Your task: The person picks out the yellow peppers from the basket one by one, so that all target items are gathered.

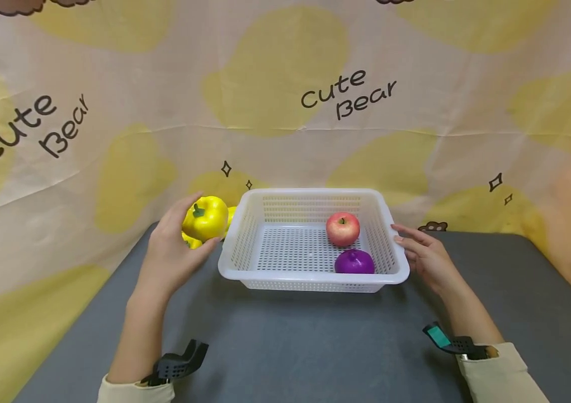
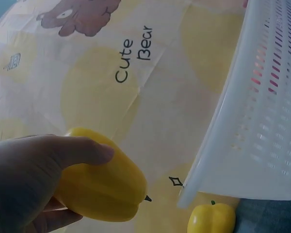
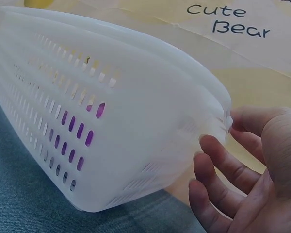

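Note:
My left hand (image 1: 177, 246) grips a yellow bell pepper (image 1: 207, 219) beside the left end of a white plastic basket (image 1: 314, 275). Its green stem faces the camera in the head view; in the left wrist view the thumb lies across the pepper (image 2: 104, 189). At the basket's opposite end, my right hand (image 1: 428, 260) holds the rim, with fingertips (image 3: 211, 145) at the edge in the right wrist view. A red apple (image 1: 343, 229) and a purple onion (image 1: 354, 262) lie in the right part of the basket. The front wall partly hides the onion.
More yellow peppers (image 1: 232, 215) sit on the grey table (image 1: 285, 341) left of the basket, partly hidden by the left hand and the held pepper. A patterned cloth (image 1: 275, 73) with printed words hangs behind the table. Each wrist carries a black mount (image 1: 177, 365).

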### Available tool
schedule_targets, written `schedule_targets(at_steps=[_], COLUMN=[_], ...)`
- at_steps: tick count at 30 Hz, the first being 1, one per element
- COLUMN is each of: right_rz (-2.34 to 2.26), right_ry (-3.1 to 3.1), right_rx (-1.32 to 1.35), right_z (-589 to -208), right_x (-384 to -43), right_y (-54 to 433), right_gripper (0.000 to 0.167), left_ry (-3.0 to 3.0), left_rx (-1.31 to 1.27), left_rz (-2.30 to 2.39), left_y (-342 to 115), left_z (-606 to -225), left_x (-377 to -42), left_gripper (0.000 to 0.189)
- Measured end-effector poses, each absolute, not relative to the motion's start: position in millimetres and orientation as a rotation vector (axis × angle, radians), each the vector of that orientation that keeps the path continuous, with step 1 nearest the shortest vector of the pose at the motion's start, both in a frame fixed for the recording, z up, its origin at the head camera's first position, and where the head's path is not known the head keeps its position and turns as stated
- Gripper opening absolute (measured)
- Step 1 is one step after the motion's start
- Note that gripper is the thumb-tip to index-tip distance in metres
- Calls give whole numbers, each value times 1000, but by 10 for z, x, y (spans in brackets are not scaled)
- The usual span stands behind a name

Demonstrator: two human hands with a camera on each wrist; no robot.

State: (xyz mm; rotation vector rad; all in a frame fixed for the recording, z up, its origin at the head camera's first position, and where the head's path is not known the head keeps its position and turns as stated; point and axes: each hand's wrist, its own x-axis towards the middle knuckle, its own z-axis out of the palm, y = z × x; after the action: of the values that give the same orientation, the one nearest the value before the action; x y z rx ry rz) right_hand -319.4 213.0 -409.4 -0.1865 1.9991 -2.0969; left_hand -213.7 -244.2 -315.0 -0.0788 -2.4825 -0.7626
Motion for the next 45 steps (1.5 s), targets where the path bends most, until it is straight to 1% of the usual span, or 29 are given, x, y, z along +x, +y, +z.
schedule_targets(at_steps=[6,11,18,24,29,33,35,45], right_rz=[-2102,-2078,-2106,-2071,-2068,-2082,-2086,-2081], right_ry=[2019,2040,1993,2038,2044,2029,2022,2030], right_rx=[-173,-183,-182,-185,-186,-192,-194,-188], right_z=[-4093,-4098,-4095,-4092,-4089,-4091,-4093,-4098], right_x=[-3183,-3191,-3211,-3205,-3195,-3194,-3195,-3203], right_y=[2119,2120,2119,2120,2119,2119,2119,2119], right_gripper=[40,44,40,44,41,38,38,39], left_ry=[-2498,-2537,-2581,-2630,-2636,-2651,-2661,-2682], left_rx=[-95,-43,-21,4,-20,-7,3,-23], left_rz=[-762,-768,-758,-746,-760,-799,-810,-781], left_y=[-2508,-2561,-2627,-2678,-2696,-2694,-2697,-2747], left_z=[-3191,-3254,-3383,-3479,-3527,-3548,-3561,-3682], left_x=[-2166,-2193,-2281,-2325,-2349,-2369,-2377,-2441], left_gripper=[73,65,63,63,66,81,85,79])
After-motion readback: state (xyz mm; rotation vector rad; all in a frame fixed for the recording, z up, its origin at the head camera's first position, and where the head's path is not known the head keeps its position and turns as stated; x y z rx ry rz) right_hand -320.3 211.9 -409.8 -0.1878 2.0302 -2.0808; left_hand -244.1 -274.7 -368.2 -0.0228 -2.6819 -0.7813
